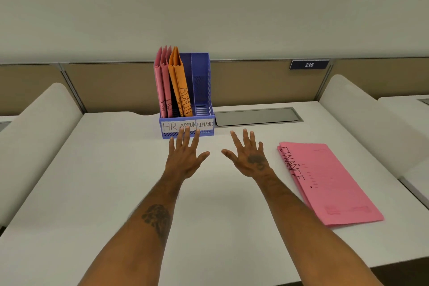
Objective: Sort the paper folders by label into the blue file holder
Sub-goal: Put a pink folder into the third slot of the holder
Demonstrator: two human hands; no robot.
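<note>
A blue file holder (pixel 203 90) stands at the back of the white desk, its front labelled HR, ADMIN and FINANCE. Pink HR folders (pixel 162 81) stand upright in its left slot and orange ADMIN folders (pixel 182 83) in the middle slot. The right slot holds nothing. A stack of pink FINANCE folders (pixel 329 183) lies flat on the desk to the right. My left hand (pixel 185 158) hovers just in front of the holder, fingers spread and empty. My right hand (pixel 250 158) is beside it, also spread and empty, left of the flat pink stack.
A grey cable hatch (pixel 257 116) is set into the desk behind my right hand. White curved dividers (pixel 37 137) flank the desk on both sides. A brown partition with a "216" plate (pixel 309 64) runs along the back.
</note>
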